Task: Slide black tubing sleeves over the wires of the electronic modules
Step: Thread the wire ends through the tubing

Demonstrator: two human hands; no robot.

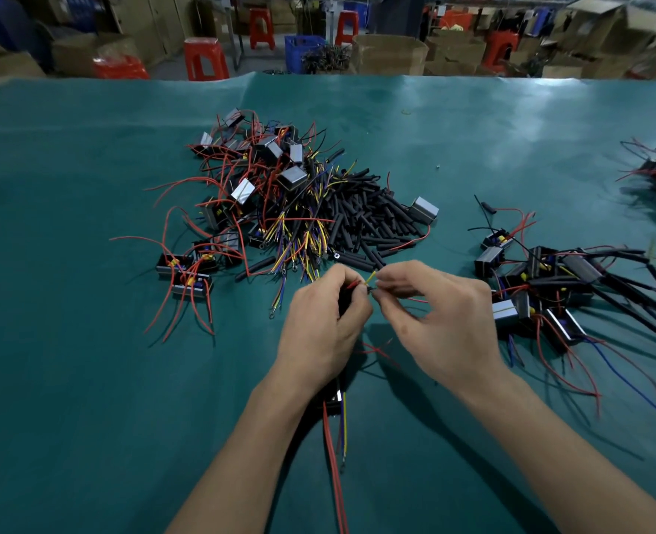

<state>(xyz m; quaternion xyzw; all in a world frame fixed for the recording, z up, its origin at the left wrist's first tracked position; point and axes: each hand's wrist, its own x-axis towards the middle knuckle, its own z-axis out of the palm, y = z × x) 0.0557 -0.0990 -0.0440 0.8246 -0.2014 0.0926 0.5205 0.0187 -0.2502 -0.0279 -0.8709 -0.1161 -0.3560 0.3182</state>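
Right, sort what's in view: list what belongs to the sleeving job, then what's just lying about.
Job:
left hand and right hand, pinching wire ends
loose black sleeves
unsleeved modules
sleeved modules

Lying about:
red stools
blue crate
cardboard boxes

My left hand (320,325) grips a black sleeve (343,302); my right hand (434,314) pinches wire ends (369,280) at its mouth; just beyond lies the sleeve pile (369,213).
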